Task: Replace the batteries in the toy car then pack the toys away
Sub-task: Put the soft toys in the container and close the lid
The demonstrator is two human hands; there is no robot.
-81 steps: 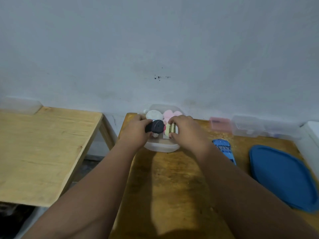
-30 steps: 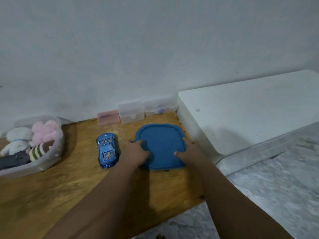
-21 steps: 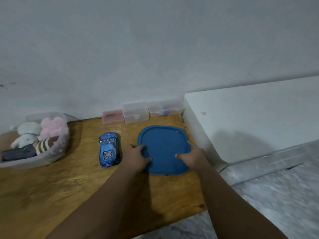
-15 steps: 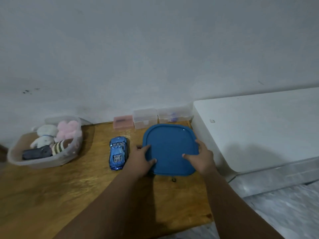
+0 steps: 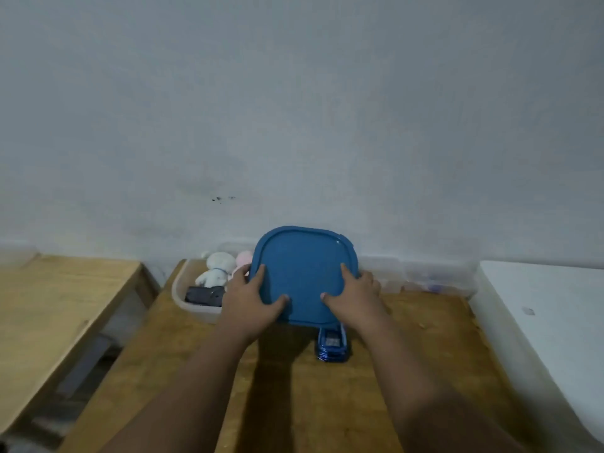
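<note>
Grey-white wall (image 5: 294, 109) fills the upper half of the view. Below it is the wooden worktop (image 5: 434, 325), with a second wooden table (image 5: 58, 305) off to the left across a gap and a white flat-topped unit (image 5: 539, 315) butted against its right side. The blue lid (image 5: 302, 273) is held clear of the worktop in both hands and tilted so its top face points at the camera. In view it covers the right part of the clear plastic tub (image 5: 202, 313) and the far end of the toy car. Left hand (image 5: 250, 302) pinches the lid's left edge, with thumb and forefinger spread on the top face and the other fingers at the rim. Right hand (image 5: 354, 297) mirrors that on the right edge, and what its fingers do behind the lid is hidden. The tub sits at the worktop's back left corner near the wall. The blue toy car (image 5: 331, 348) stands on its wheels on the worktop just below the lid's near edge, between the two forearms and outside the tub. A row of small clear boxes (image 5: 438, 277) lines the wall on the right, contents too blurred to tell. Inside the tub are a white plush (image 5: 217, 268), a pink plush (image 5: 243, 258) half hidden by the lid, and a dark flat gadget (image 5: 204, 294) – can't tell what it is.
</note>
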